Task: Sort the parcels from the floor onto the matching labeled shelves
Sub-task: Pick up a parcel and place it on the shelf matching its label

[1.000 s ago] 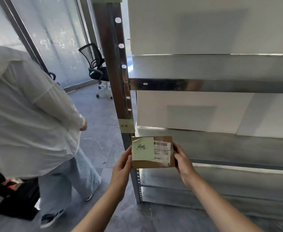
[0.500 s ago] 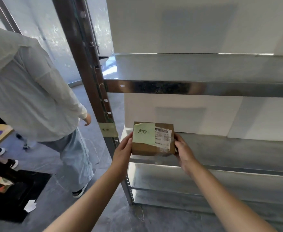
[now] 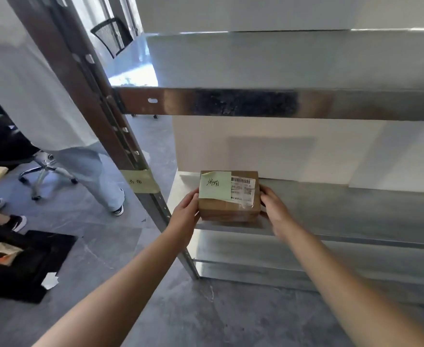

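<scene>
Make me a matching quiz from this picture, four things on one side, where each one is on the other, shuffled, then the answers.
Things: 1 box; 2 green note; 3 tape label; 4 black mat.
Places: A wrapped round the shelf post; B on the floor, far left; C at the shelf, between left hand and right hand; D stuck on the box's top.
Pairs: 1-C, 2-D, 3-A, 4-B.

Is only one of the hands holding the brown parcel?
No, the left hand holds one end of the parcel and the right hand holds the other.
</scene>
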`<control>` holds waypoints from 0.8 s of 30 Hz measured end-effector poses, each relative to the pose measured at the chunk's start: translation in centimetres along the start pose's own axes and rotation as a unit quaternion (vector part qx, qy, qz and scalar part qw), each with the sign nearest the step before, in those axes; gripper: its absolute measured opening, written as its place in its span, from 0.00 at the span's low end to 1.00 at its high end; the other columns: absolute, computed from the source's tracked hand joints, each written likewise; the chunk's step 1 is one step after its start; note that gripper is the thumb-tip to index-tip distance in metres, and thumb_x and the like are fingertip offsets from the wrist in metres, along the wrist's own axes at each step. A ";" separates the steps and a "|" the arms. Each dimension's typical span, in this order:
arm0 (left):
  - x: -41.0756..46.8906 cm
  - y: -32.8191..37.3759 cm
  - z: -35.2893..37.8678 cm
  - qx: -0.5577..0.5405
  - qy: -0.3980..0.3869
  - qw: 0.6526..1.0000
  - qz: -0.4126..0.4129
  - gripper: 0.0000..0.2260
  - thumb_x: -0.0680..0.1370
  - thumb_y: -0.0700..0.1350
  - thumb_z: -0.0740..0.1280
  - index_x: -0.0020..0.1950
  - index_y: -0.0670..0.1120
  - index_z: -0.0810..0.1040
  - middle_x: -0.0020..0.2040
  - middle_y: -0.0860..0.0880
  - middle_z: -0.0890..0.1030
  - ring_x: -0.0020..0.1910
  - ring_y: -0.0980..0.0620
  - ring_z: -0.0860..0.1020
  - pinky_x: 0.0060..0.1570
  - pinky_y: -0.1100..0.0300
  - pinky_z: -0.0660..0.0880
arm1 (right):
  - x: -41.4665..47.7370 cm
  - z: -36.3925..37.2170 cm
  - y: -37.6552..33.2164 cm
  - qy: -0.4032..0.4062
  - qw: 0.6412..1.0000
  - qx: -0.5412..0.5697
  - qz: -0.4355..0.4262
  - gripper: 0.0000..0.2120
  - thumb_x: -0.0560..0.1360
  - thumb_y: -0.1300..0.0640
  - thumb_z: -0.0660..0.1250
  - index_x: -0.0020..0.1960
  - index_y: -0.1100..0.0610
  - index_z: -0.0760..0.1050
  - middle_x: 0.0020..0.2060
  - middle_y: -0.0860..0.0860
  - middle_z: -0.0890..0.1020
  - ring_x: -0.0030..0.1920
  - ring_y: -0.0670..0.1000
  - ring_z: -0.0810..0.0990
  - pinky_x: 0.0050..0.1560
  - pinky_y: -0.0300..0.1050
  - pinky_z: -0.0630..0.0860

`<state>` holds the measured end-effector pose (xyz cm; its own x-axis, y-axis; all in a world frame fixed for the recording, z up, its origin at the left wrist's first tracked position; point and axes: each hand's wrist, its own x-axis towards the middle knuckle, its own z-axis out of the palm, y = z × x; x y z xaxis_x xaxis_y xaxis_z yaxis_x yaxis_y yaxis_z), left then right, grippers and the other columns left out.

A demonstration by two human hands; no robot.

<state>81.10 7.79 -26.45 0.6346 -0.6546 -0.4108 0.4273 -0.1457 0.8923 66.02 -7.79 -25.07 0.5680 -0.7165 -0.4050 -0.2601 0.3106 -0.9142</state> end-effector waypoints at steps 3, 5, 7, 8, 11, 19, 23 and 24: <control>1.3 -0.7 0.2 0.022 0.025 0.999 -0.005 0.11 0.86 0.47 0.60 0.66 0.51 0.78 0.64 0.47 0.82 0.62 0.49 0.80 0.60 0.58 0.77 | 0.8 0.0 0.3 0.008 1.000 0.007 0.011 0.17 0.84 0.63 0.54 0.70 0.55 0.72 0.60 0.54 0.80 0.44 0.40 0.79 0.31 0.28 0.74; 1.9 -1.3 0.3 0.033 0.041 0.999 -0.005 0.13 0.85 0.49 0.61 0.67 0.51 0.79 0.65 0.47 0.82 0.64 0.48 0.80 0.66 0.53 0.77 | 1.2 0.2 0.6 0.014 1.000 0.014 0.014 0.17 0.84 0.62 0.54 0.69 0.53 0.72 0.60 0.53 0.81 0.45 0.40 0.79 0.35 0.31 0.74; 2.3 -1.8 0.3 0.036 0.051 0.998 -0.007 0.13 0.84 0.51 0.62 0.67 0.52 0.80 0.64 0.48 0.83 0.65 0.48 0.80 0.68 0.50 0.76 | 1.6 0.4 0.8 0.022 0.999 0.020 0.014 0.17 0.84 0.61 0.54 0.69 0.53 0.73 0.60 0.53 0.82 0.47 0.42 0.80 0.39 0.34 0.75; 2.4 -2.0 0.4 0.037 0.054 0.998 -0.009 0.13 0.84 0.51 0.63 0.66 0.52 0.81 0.64 0.48 0.83 0.65 0.48 0.80 0.69 0.50 0.76 | 1.8 0.4 0.9 0.025 0.999 0.022 0.015 0.17 0.84 0.61 0.54 0.69 0.53 0.73 0.60 0.54 0.82 0.48 0.45 0.81 0.40 0.34 0.75; 2.7 -2.1 0.5 0.038 0.057 0.997 -0.017 0.13 0.84 0.51 0.63 0.66 0.53 0.81 0.63 0.49 0.83 0.64 0.49 0.80 0.69 0.49 0.76 | 2.2 0.4 1.2 0.030 0.999 0.025 0.021 0.17 0.84 0.61 0.54 0.69 0.54 0.74 0.60 0.55 0.82 0.54 0.50 0.80 0.42 0.36 0.75; 3.8 -1.5 0.6 0.044 0.049 0.997 -0.044 0.10 0.85 0.50 0.62 0.62 0.52 0.80 0.62 0.47 0.82 0.64 0.47 0.79 0.67 0.52 0.76 | 3.0 0.3 2.1 0.073 0.997 0.013 0.027 0.12 0.84 0.57 0.57 0.65 0.56 0.71 0.60 0.54 0.80 0.56 0.51 0.78 0.46 0.37 0.74; 4.3 -1.6 0.6 0.036 0.042 0.997 -0.044 0.15 0.85 0.51 0.62 0.69 0.48 0.79 0.63 0.47 0.83 0.65 0.47 0.80 0.69 0.51 0.75 | 3.2 0.3 2.5 0.074 0.997 0.013 0.024 0.11 0.84 0.55 0.57 0.64 0.54 0.71 0.61 0.53 0.79 0.59 0.51 0.77 0.51 0.40 0.73; 4.3 -1.7 0.6 0.036 0.044 0.997 -0.044 0.15 0.85 0.51 0.62 0.70 0.48 0.79 0.63 0.47 0.83 0.64 0.47 0.80 0.69 0.51 0.75 | 3.3 0.3 2.5 0.073 0.997 0.009 0.023 0.10 0.84 0.55 0.57 0.64 0.54 0.71 0.61 0.53 0.79 0.60 0.51 0.77 0.54 0.41 0.73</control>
<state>82.70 4.73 -29.60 0.6517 -0.5699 -0.5005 0.4387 -0.2552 0.8617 67.44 -9.14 -28.72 0.4356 -0.7837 -0.4427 -0.2684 0.3564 -0.8950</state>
